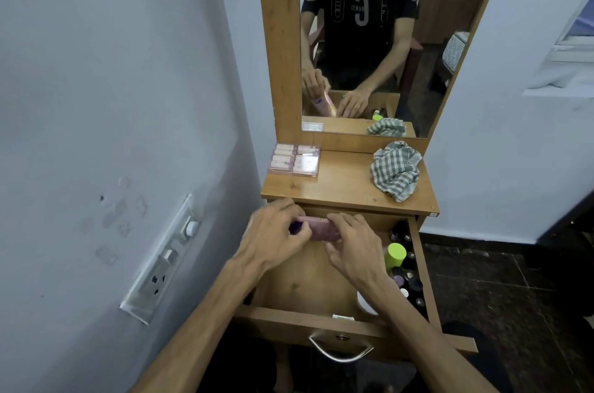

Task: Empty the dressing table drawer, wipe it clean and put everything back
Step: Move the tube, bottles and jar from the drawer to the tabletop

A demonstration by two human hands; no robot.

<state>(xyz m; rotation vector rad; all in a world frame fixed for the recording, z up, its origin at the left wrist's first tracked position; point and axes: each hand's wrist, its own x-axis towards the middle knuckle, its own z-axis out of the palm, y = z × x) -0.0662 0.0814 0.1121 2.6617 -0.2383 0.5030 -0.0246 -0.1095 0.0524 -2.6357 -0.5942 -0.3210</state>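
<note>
Open drawer; pink tube between left hand, right hand.

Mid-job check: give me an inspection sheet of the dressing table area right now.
Surface: wooden table top, glossy.
Job's things: drawer open; bottles and green-capped bottle along its right side; checked cloth on top, right; clear box of tubes on top, left.
Clutter: nothing seen.
Grippers: left hand and right hand together hold a pink tube over the drawer.
Cables: nothing seen.
Surroundings: mirror; wall socket panel, left.
</note>
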